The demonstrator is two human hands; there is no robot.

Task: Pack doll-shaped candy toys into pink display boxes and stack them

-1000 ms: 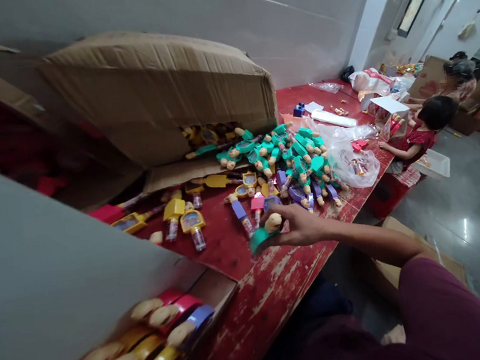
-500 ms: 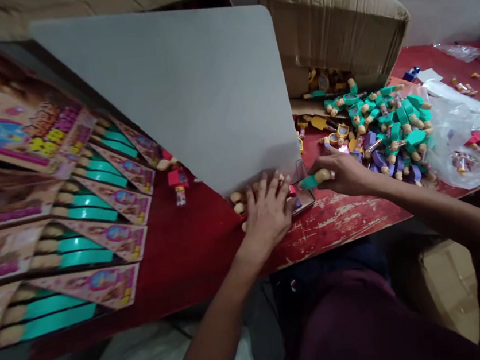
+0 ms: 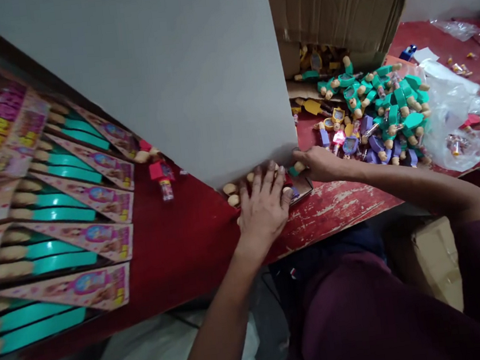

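Observation:
My left hand (image 3: 264, 205) lies spread over tan-ended toys (image 3: 232, 195) in a small open box (image 3: 304, 190) under a large grey-white flap (image 3: 194, 81). At the right end of that box, my right hand (image 3: 314, 164) has its fingers closed on a teal toy (image 3: 295, 169) with a tan end. Just right of my right hand lies a loose pile of teal toys (image 3: 392, 108), with purple toys (image 3: 378, 155) and a few yellow and pink ones along its front. The lower ends of the boxed toys are partly hidden by my left hand.
Display boxes with teal toys (image 3: 64, 213) line the left side. A red toy (image 3: 160, 172) lies on the red table (image 3: 174, 251). Behind the pile stands a cardboard box (image 3: 342, 9), with plastic bags (image 3: 453, 115) to its right. A carton (image 3: 437, 261) is below the table.
My right hand has moved left with the teal toy, to the small box's right end. My left hand remains on the boxed toys. The view has shifted, and the flap appears larger.

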